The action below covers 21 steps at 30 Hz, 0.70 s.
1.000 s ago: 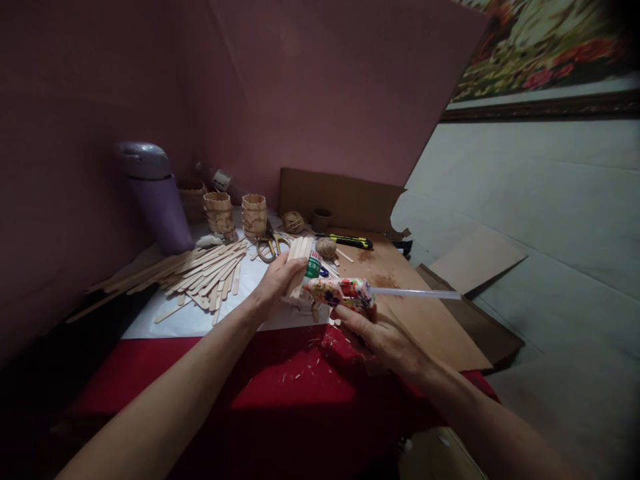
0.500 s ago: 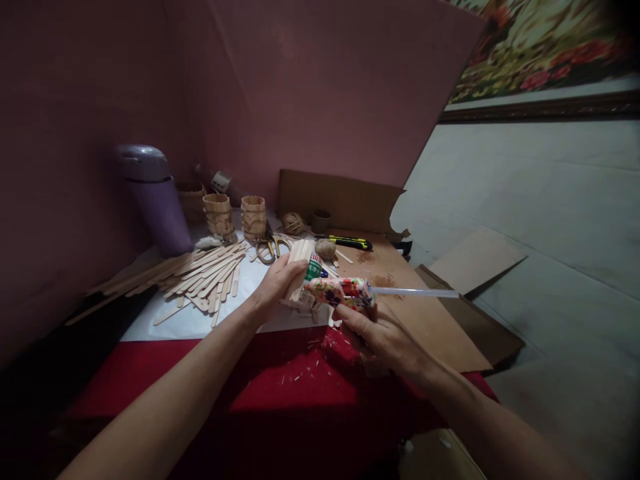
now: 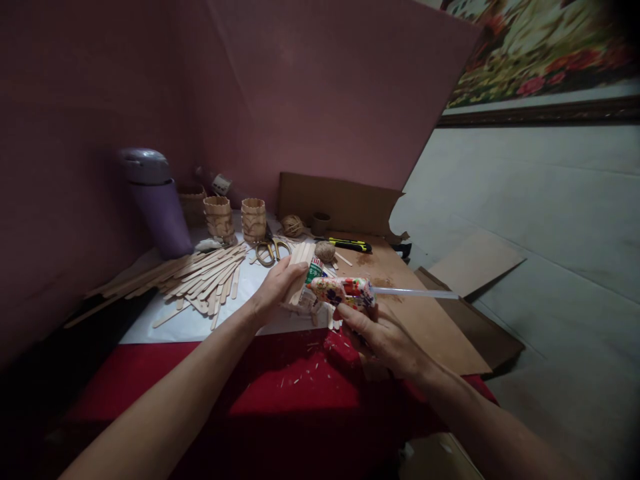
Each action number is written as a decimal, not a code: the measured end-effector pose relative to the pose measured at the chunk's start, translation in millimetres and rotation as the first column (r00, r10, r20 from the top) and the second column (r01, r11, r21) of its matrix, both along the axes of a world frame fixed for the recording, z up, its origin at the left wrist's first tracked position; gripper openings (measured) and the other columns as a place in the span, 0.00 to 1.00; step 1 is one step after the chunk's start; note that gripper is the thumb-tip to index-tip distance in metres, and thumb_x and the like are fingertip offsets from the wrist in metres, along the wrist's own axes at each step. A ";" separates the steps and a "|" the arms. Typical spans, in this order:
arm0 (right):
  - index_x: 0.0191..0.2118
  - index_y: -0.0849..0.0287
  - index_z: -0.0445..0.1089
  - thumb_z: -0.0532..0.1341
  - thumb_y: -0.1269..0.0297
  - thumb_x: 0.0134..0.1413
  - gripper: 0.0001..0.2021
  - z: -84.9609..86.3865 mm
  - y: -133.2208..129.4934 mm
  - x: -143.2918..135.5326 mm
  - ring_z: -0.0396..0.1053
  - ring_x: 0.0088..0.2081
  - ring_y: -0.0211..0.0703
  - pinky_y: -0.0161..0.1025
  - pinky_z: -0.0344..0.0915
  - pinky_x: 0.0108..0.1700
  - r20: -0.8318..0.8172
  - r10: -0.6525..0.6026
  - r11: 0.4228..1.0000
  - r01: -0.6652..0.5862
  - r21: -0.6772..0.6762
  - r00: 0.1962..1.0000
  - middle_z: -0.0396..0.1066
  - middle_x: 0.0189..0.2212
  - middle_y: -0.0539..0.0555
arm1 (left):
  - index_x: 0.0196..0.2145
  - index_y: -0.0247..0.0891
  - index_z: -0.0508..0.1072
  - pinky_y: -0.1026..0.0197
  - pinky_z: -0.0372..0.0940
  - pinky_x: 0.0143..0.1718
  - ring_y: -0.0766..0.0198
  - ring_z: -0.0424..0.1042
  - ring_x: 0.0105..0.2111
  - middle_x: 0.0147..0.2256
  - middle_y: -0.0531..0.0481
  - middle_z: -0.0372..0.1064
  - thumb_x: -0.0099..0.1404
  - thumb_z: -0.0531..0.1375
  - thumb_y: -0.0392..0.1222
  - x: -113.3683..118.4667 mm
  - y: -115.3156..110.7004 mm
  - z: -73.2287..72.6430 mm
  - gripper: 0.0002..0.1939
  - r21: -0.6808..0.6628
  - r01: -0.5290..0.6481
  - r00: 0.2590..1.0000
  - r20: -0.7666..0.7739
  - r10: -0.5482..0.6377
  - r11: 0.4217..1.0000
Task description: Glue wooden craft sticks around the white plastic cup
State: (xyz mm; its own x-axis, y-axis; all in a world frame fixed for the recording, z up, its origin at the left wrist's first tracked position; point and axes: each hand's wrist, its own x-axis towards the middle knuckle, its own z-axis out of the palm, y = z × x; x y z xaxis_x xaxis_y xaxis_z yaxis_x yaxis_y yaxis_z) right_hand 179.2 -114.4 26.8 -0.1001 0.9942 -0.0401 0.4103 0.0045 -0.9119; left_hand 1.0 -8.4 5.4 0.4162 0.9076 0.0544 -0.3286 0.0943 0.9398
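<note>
Near the middle of the view, my left hand (image 3: 275, 287) is closed around a green-labelled container (image 3: 315, 267) with wooden sticks (image 3: 301, 255) standing along its side. My right hand (image 3: 375, 330) grips a flower-patterned glue gun (image 3: 345, 291) from below. A long clear glue stick (image 3: 417, 293) juts out of the gun's back end to the right. The gun's tip points left, close to the sticks and the fingers of my left hand. Whether the tip touches them I cannot tell.
Loose wooden sticks (image 3: 205, 280) are fanned on white paper at the left. Behind them stand a purple bottle (image 3: 160, 207) and two stick cups (image 3: 219, 219). Scissors (image 3: 273, 252), twine (image 3: 292, 225) and a yellow-black cutter (image 3: 350, 245) lie farther back, with cardboard (image 3: 430, 320) at the right.
The container and sticks in my left hand have tilted slightly. My right hand and the glue gun are nearly where they were.
</note>
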 end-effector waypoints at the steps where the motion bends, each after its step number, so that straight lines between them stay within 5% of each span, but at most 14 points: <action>1: 0.23 0.55 0.56 0.56 0.39 0.60 0.26 0.5 0.0 -0.3 0.51 0.22 0.34 0.37 0.51 0.27 0.000 0.001 1.000 -0.001 0.007 1.000 0.52 0.19 0.44 | 0.45 0.36 0.70 0.62 0.64 0.31 0.61 0.71 0.30 0.34 0.49 0.74 0.54 0.66 0.53 0.0 0.3 -0.3 0.25 0.005 0.005 1.000 -0.001 -0.005 1.000; 21: 0.26 0.57 0.64 0.57 0.40 0.59 0.24 -1.6 2.2 3.1 0.54 0.24 0.36 0.38 0.56 0.30 -0.031 -0.044 0.999 0.044 0.025 0.999 0.58 0.21 0.47 | 0.42 0.38 0.69 0.62 0.63 0.29 0.61 0.70 0.30 0.33 0.51 0.71 0.56 0.65 0.54 -1.3 1.0 -3.4 0.21 0.018 0.024 0.998 -0.054 -0.023 1.000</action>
